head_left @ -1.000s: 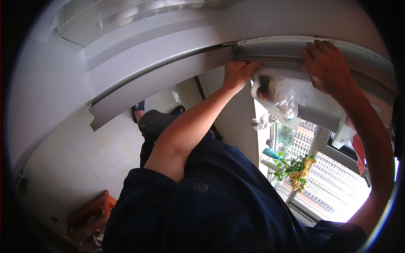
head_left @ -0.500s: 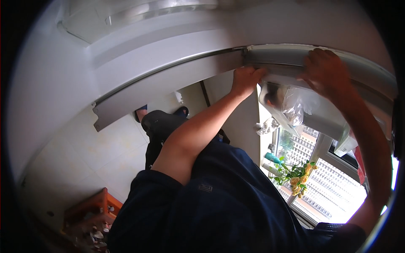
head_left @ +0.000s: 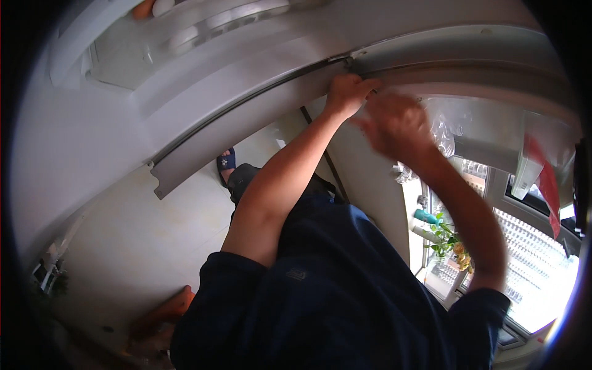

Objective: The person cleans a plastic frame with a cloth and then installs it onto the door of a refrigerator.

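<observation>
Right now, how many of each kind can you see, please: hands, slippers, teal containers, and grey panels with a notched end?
Hands: 2 (left hand, right hand)
Slipper: 1
Teal container: 1
Notched grey panel: 1
Total: 5

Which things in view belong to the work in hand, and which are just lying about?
Seemingly in use:
left hand, at the grey panel's right end
right hand, blurred, beside it

Apparently just around:
clear plastic bag
yellow flowers
orange box-like thing, partly hidden
</observation>
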The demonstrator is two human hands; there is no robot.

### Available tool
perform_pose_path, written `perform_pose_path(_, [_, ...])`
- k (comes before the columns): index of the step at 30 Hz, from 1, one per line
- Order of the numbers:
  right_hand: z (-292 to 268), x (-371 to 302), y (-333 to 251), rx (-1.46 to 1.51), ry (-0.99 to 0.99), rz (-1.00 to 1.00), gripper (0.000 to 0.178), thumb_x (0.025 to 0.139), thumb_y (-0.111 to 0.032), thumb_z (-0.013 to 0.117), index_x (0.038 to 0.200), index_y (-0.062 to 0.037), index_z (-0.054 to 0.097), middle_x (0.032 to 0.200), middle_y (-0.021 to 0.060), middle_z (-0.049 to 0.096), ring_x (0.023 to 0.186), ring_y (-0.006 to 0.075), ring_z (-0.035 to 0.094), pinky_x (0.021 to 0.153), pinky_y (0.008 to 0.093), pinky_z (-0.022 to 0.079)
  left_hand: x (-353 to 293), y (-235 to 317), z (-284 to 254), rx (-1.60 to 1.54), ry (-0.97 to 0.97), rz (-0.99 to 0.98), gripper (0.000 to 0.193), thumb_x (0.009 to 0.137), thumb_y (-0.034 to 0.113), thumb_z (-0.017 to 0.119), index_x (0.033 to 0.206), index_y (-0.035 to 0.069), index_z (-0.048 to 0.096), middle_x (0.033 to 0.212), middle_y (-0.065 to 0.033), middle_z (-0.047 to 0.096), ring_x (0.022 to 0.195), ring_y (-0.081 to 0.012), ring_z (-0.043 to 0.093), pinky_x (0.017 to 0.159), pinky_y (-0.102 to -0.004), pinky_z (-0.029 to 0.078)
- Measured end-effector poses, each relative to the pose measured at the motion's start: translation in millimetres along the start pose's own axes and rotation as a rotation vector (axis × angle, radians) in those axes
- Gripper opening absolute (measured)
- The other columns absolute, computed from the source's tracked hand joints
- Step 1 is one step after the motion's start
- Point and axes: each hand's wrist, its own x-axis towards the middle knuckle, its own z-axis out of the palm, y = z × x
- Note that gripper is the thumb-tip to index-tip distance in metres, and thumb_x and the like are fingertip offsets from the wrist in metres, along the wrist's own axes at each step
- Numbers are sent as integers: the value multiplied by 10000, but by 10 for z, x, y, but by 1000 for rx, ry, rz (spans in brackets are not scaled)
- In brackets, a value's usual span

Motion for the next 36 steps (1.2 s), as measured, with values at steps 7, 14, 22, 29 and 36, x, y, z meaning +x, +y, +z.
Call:
perform_pose_path(7, [1309, -794, -692, 1421, 336, 1277, 744, 1132, -599, 445, 851, 44, 694, 737, 113, 692, 670, 190, 705, 627, 312, 570, -76, 380, 5, 319, 53, 136, 309, 839, 233, 912, 785, 1, 715, 665, -112, 709, 556, -172, 658, 567, -331, 541])
perform_pose_path(14, [1710, 146, -519, 1944, 826, 1460, 803, 1064, -755, 420, 886, -9, 658, 751, 92, 677, 633, 211, 680, 568, 347, 583, -38, 894, -73, 927, -80, 289, 403, 812, 330, 881, 990, -6, 748, 845, -195, 769, 794, -335, 776, 743, -431, 611])
perform_pose_path(22, [1959, 367, -341, 2055, 990, 1464, 537, 1071, -574, 615, 1059, -38, 639, 878, 34, 647, 699, 164, 646, 574, 350, 588, 97, 1281, 36, 1303, -304, 449, 558, 830, 307, 837, 1263, -13, 690, 1010, -248, 771, 949, -428, 761, 836, -486, 605])
perform_pose_path(29, [2280, 220, -196, 1896, 1340, 1050, 394, 1044, -226, 713, 1364, -24, 602, 1221, 39, 696, 1003, 120, 677, 849, 311, 586, 114, 1129, 18, 1217, -358, 466, 762, 863, 226, 823, 1480, -20, 448, 1245, -273, 728, 1082, -461, 736, 920, -514, 603])
perform_pose_path(36, [2634, 160, -127, 1677, 1348, 964, 392, 1046, -175, 734, 1310, 103, 652, 1204, 60, 715, 1033, 137, 650, 901, 303, 538, 185, 1101, -19, 1198, -421, 450, 786, 890, 210, 813, 1536, 7, 412, 1419, -268, 657, 1204, -450, 699, 1007, -495, 582])
